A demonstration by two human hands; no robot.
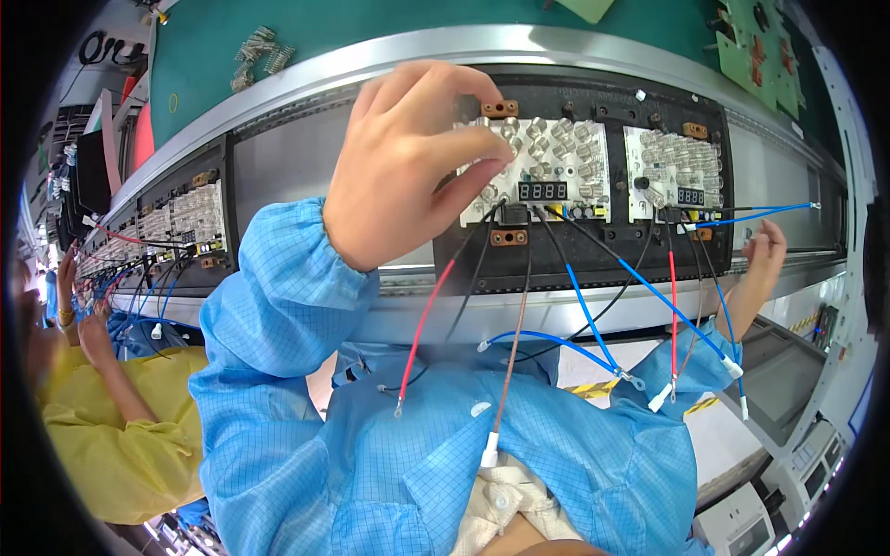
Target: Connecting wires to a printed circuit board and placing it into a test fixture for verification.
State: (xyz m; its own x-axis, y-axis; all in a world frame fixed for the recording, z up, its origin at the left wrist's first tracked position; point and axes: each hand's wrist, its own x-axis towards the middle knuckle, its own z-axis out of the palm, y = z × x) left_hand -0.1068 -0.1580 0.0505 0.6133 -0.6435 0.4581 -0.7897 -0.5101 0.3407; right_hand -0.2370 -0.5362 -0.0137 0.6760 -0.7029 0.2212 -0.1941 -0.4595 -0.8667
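Observation:
My left hand is over the left part of a white circuit board with a black digit display. Thumb and a finger pinch together among its clear round parts; whatever is between them is hidden. The index fingertip is beside a brown clip block. To the right lies a second white board with similar clear parts and a display. My right hand, loosely curled with fingers apart, is just below the end of a blue wire and appears to hold nothing.
Both boards sit in a black carrier on a rail line. Red, blue, black and brown wires, such as a red wire, hang toward me. Springs lie on a green surface. At left a person in yellow works beside more boards.

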